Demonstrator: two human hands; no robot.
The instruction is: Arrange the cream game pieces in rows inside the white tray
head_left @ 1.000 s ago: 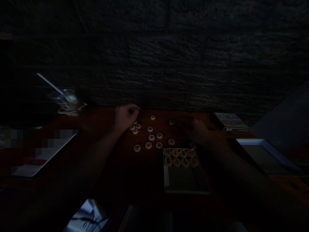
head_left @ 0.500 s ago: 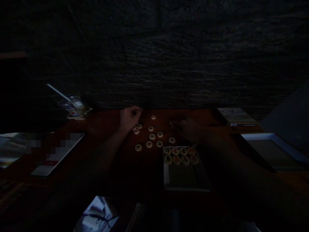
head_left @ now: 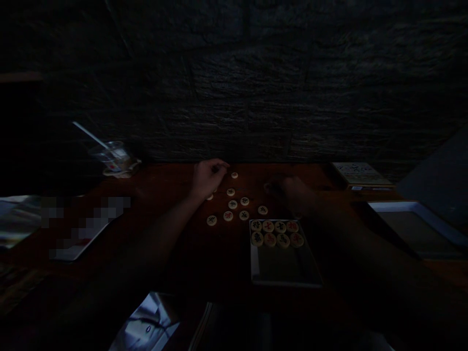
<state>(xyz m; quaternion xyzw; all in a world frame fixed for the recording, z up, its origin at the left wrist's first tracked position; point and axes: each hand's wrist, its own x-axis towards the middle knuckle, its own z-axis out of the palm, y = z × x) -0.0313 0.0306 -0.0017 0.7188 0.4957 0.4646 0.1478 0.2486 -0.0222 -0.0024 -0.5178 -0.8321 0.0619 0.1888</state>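
My left hand (head_left: 208, 179) is at the back of the table, its fingers curled in toward the thumb; anything between them is hidden. Just right of its fingertips lies a xiangqi piece (head_left: 234, 175). Several more round pieces (head_left: 233, 204) with red or black characters are spread over the wood in front, one partly covered by this hand. My right hand (head_left: 288, 191) hovers dark and bent behind the box, fingers drawn together, their contents not visible. Below it, an open shallow box (head_left: 287, 265) holds two rows of pieces (head_left: 269, 239) along its far end.
A plastic cup (head_left: 116, 157) with a straw stands at the back left by the stone wall (head_left: 234, 97). On the right are a flat box (head_left: 360, 174) and a pale-edged tray (head_left: 409, 209). A flat white-edged object (head_left: 78, 246) lies left.
My left hand has shifted right, toward the rearmost loose piece, uncovering little. My right hand has moved slightly right with its fingers more drawn in. The view has shifted a little.
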